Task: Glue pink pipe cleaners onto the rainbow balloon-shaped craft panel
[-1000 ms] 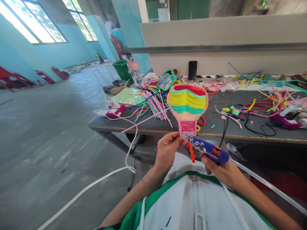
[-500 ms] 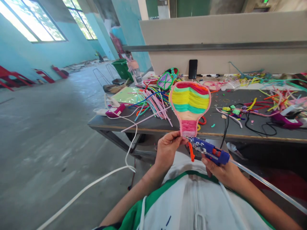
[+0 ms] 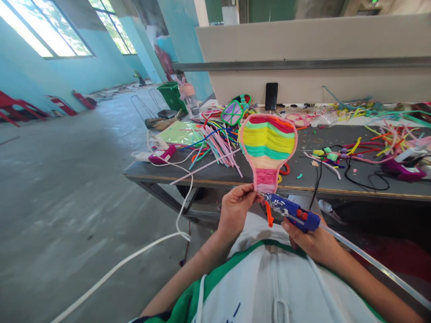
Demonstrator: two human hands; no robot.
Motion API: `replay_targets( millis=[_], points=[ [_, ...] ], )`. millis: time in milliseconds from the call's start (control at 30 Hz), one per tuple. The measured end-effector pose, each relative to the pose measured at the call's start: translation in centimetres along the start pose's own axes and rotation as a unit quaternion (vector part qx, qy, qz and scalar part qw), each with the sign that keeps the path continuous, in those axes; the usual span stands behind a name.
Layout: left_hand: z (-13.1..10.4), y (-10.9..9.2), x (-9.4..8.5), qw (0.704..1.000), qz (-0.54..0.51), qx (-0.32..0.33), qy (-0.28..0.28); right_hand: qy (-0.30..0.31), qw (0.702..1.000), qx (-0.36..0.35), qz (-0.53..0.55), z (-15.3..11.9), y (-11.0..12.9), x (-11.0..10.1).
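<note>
Rising from the left hand's (image 3: 233, 214) pinch: one striped, balloon-shaped panel (image 3: 267, 141), before the table edge, lower left corner nipped between thumb and fingers, apparently to steady it. One blue glue gun (image 3: 292, 212), wrapped by the right hand (image 3: 305, 240), nozzle angled to the panel's base, likely for close aim. Dark table (image 3: 343, 186), strewn with pipe cleaners (image 3: 220, 150); phone (image 3: 271, 96) against partition (image 3: 336, 42); concrete floor (image 3: 84, 193), blue walls (image 3: 70, 74).

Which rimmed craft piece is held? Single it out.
The striped pink-rimmed piece: the left hand pinches its narrow lower end, near the glue gun. The green-rimmed purple piece sits unheld, farther back.
</note>
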State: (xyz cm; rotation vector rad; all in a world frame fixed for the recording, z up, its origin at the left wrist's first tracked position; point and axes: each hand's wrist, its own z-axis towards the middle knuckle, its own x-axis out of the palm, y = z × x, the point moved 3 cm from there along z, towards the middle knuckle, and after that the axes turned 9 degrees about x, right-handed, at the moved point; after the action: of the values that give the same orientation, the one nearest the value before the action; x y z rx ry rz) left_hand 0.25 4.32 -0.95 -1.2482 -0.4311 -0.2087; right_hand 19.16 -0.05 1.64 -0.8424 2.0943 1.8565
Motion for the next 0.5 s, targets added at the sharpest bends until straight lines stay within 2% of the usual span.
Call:
replay_targets(
  millis=[500],
  points=[
    [-0.32,0.06,0.14,1.0,-0.01,-0.013,0.019,0.011,1.0,0.02,-0.001,0.13,-0.82,0.0]
  ],
)
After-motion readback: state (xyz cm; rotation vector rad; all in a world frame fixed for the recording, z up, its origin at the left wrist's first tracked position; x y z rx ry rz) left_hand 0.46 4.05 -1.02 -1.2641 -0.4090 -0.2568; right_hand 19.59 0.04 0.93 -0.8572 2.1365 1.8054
